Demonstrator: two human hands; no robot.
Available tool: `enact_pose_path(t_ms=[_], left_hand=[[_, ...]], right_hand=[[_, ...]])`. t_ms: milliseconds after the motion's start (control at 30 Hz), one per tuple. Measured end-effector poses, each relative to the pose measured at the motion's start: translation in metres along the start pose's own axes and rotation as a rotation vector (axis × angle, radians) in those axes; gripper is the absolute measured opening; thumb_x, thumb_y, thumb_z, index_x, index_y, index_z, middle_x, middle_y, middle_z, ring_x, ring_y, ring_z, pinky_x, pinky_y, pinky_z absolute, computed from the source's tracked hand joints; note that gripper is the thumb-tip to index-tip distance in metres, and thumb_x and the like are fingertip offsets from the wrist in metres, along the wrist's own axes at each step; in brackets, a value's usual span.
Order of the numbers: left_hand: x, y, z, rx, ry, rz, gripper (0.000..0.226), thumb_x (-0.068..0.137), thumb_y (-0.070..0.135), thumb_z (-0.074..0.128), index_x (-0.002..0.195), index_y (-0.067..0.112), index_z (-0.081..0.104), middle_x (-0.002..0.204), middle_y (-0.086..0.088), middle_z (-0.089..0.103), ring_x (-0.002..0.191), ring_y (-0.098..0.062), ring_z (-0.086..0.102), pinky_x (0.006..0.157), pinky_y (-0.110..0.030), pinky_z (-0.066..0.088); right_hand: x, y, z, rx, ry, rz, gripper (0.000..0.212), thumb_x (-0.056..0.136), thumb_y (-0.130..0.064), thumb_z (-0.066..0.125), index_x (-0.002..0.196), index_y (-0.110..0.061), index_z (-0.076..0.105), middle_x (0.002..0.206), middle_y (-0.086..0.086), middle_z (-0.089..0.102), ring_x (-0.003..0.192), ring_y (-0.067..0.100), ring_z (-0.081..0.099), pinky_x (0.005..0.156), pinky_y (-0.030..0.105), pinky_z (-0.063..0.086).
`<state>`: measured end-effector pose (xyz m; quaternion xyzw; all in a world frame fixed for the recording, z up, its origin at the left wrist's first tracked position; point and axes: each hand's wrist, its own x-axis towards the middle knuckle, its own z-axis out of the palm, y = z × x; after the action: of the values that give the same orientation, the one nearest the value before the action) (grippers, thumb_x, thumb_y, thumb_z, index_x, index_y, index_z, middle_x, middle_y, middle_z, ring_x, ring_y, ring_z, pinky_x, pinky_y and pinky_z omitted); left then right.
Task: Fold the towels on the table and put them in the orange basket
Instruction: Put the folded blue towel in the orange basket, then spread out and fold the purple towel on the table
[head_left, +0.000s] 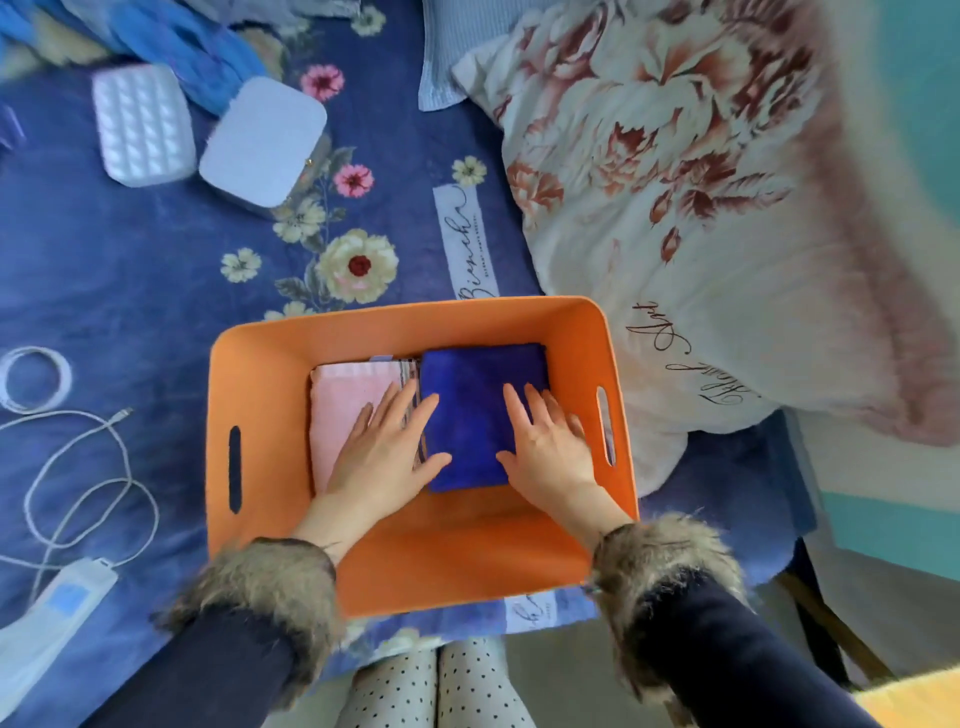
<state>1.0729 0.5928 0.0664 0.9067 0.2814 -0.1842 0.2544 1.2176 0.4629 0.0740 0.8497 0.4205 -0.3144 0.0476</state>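
**Towels in the basket, nearly done**

Two folded towels are seen inside the orange basket (415, 566). The blue towel (475, 410) lies on the right, and the pink towel (345, 410) lies just beside it on the left. A striped edge is seen between them, maybe a third towel; this cannot be told for sure. The left hand (387, 457) is laid flat across the pink towel and the blue one's edge, fingers spread. The right hand (548, 449) is pressed flat on the blue towel, fingers spread too. Nothing is pinched.

No loose towel is seen on the flowered cloth (156, 270), so the job looks almost finished.

The towels look soft and fuzzy. The basket looks stiff and smooth, with slot handles. Furry cuffs (270, 582) are worn.
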Motion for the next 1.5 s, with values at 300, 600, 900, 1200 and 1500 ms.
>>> enact_pose_path(t_ms=[300,600,900,1200,1500], left_hand=[[-0.099,0.062,-0.109,-0.02,0.278,0.134,0.058,0.095,0.042,0.044,0.145,0.018,0.03,0.153,-0.002,0.026,0.141,-0.018,0.023,0.114,-0.032,0.019],[-0.115,0.149,-0.171,0.129,0.325,0.651,0.055,0.095,0.044,0.042,0.144,0.021,0.032,0.151,0.002,0.031,0.141,-0.013,0.024,0.114,-0.027,0.016],[-0.193,0.264,-0.136,0.265,0.221,1.225,0.051,0.088,0.029,0.061,0.135,0.011,0.049,0.143,-0.01,0.044,0.134,-0.027,0.039,0.11,-0.043,0.027],[-0.359,0.309,-0.046,0.319,-0.002,1.813,0.051,0.088,0.033,0.061,0.133,0.012,0.05,0.14,-0.011,0.047,0.129,-0.025,0.046,0.105,-0.042,0.038],[-0.576,0.243,0.025,0.255,-0.255,2.219,0.05,0.088,0.027,0.061,0.135,0.012,0.049,0.141,-0.011,0.046,0.132,-0.028,0.042,0.107,-0.046,0.034]], right_hand=[[-0.126,-0.028,-0.087,0.1,0.329,0.059,0.074,0.09,-0.041,0.051,0.149,-0.02,0.012,0.157,0.003,0.011,0.144,0.021,0.013,0.113,0.04,0.016],[-0.253,-0.004,-0.129,0.066,0.629,0.385,0.071,0.088,-0.055,0.044,0.147,-0.025,0.018,0.152,-0.001,0.025,0.14,0.015,0.023,0.111,0.038,0.019],[-0.425,-0.017,-0.062,0.19,0.753,0.953,0.067,0.093,-0.052,0.035,0.149,-0.025,0.011,0.155,-0.001,0.02,0.141,0.014,0.02,0.113,0.036,0.019],[-0.597,-0.118,0.061,0.363,0.777,1.525,0.066,0.095,-0.051,0.034,0.149,-0.026,0.007,0.156,-0.001,0.015,0.143,0.016,0.015,0.115,0.043,0.016],[-0.726,-0.323,0.175,0.445,0.776,2.045,0.065,0.094,-0.051,0.037,0.148,-0.026,0.012,0.155,0.001,0.019,0.14,0.017,0.02,0.113,0.043,0.017]])
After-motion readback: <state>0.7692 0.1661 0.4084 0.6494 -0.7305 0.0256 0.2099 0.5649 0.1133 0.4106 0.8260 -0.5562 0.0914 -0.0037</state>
